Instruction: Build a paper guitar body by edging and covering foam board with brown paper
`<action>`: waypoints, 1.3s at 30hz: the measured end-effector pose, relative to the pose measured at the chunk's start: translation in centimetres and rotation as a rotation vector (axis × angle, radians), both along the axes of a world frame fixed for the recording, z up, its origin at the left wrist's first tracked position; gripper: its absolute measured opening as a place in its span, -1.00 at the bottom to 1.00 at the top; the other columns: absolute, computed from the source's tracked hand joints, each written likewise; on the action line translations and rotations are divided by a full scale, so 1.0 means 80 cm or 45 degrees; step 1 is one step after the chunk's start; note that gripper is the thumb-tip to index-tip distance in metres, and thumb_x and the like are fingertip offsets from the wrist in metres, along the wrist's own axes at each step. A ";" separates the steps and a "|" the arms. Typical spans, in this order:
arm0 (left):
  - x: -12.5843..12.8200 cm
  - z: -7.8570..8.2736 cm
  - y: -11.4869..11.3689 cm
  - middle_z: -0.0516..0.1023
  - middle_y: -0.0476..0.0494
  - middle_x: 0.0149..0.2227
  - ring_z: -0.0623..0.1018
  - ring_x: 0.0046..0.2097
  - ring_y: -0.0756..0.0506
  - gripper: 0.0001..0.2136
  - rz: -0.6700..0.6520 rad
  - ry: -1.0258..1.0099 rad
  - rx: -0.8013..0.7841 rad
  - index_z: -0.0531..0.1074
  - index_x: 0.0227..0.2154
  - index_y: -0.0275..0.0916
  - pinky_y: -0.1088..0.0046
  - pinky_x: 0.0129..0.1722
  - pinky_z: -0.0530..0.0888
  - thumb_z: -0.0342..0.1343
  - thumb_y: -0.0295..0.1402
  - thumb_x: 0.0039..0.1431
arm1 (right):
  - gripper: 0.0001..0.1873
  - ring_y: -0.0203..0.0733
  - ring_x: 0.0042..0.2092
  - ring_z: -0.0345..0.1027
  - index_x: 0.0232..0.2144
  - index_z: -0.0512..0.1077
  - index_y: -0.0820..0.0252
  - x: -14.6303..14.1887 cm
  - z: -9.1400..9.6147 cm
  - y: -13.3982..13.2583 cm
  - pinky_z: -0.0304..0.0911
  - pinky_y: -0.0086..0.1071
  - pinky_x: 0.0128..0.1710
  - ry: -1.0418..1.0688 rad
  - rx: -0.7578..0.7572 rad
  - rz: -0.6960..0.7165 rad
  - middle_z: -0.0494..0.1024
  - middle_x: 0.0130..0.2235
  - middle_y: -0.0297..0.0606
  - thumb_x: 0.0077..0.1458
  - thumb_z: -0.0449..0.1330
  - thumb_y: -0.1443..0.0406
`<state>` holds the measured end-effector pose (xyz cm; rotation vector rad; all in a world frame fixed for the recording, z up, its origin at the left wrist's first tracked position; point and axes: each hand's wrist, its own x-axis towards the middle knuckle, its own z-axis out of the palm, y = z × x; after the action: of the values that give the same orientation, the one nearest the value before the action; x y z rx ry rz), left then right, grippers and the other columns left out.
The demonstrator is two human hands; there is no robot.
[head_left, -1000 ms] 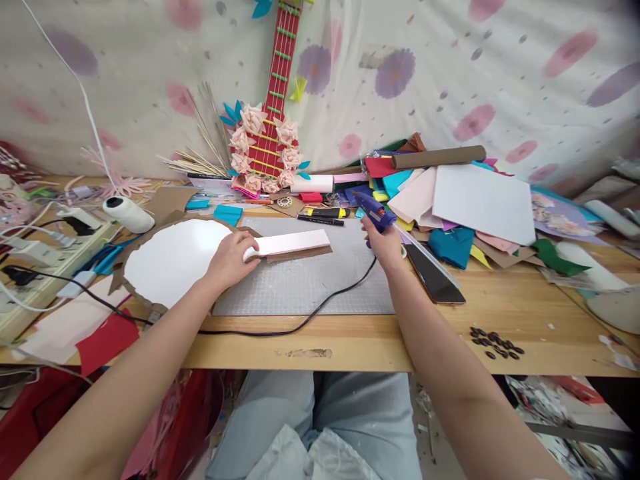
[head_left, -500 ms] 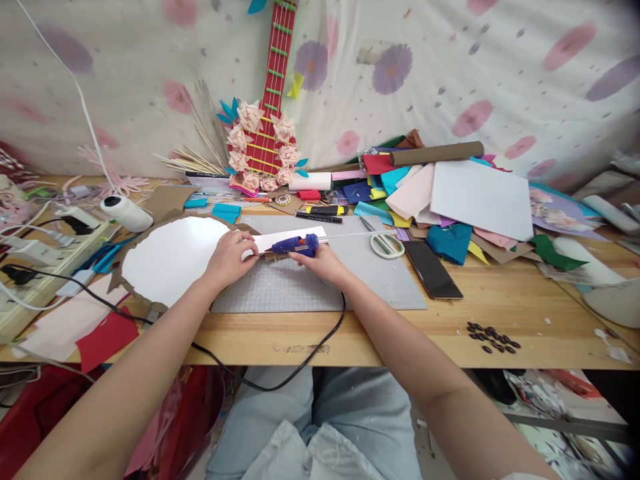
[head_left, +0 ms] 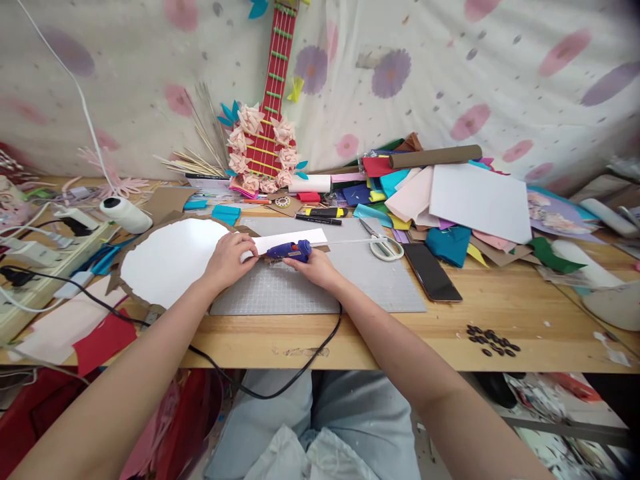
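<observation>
A blue hot glue gun (head_left: 290, 251) is gripped in my right hand (head_left: 318, 268), its nozzle pointing left towards my left hand. A long clear glue stick (head_left: 345, 241) sticks out of its back end. My left hand (head_left: 231, 259) is closed at the inner end of a white strip (head_left: 300, 236) on brown cardboard, fingertips pressing there; most of the cardboard under the strip is hidden. That piece adjoins a round white panel with a ragged cardboard rim (head_left: 131, 293). Beneath the hands lies a grey cutting mat (head_left: 385, 287).
Scissors (head_left: 387, 249) and a black phone (head_left: 432, 272) lie to the right. A black cord (head_left: 280, 393) loops over the table's front edge. Behind stand a red paper guitar (head_left: 265, 143) and coloured sheets (head_left: 480, 200). Dark beads (head_left: 493, 340) lie at front right; a power strip (head_left: 35, 287) is at left.
The glue gun and my right hand have shifted slightly left and down, closer to my left hand. More of the white strip shows behind the gun. My left hand stays in place.
</observation>
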<state>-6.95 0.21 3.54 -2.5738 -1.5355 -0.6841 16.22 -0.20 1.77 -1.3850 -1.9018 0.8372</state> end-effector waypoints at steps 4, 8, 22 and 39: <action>0.001 0.001 -0.001 0.47 -0.09 -0.15 0.40 0.01 -0.14 -0.90 0.006 -0.009 -0.016 0.43 -0.43 -0.15 0.24 0.09 0.25 0.03 -0.33 0.06 | -0.60 -0.10 -0.15 0.45 -0.21 0.50 0.09 -0.001 -0.001 0.000 0.29 -0.30 -0.18 -0.004 0.016 -0.003 0.59 -0.21 -0.23 -0.04 0.21 0.01; 0.001 0.001 -0.001 0.47 -0.10 -0.15 0.40 0.02 -0.13 -0.90 -0.004 -0.029 -0.002 0.43 -0.44 -0.16 0.24 0.10 0.24 0.03 -0.33 0.07 | -0.60 -0.09 -0.15 0.45 -0.20 0.50 0.11 -0.001 -0.001 0.001 0.29 -0.29 -0.17 -0.020 0.005 -0.003 0.58 -0.21 -0.22 -0.03 0.20 0.01; -0.001 -0.002 0.002 0.49 -0.08 -0.17 0.42 0.00 -0.14 -0.92 -0.017 -0.078 0.017 0.43 -0.45 -0.17 0.26 0.05 0.27 0.05 -0.34 0.04 | -0.63 -0.14 -0.15 0.44 -0.22 0.50 0.10 0.000 -0.001 -0.001 0.29 -0.35 -0.18 -0.005 0.002 -0.007 0.59 -0.22 -0.25 -0.02 0.21 0.04; 0.000 -0.001 0.002 0.47 -0.11 -0.16 0.40 0.01 -0.17 -0.91 0.010 -0.007 -0.007 0.42 -0.41 -0.17 0.24 0.05 0.26 0.06 -0.31 0.03 | -0.62 -0.12 -0.17 0.44 -0.21 0.50 0.12 -0.001 -0.003 -0.001 0.29 -0.31 -0.18 0.044 0.041 0.003 0.58 -0.24 -0.24 -0.04 0.22 0.05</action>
<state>-6.99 0.38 3.42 -2.5705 -1.5509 -0.6874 16.14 -0.29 1.49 -1.3413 -1.8830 0.8230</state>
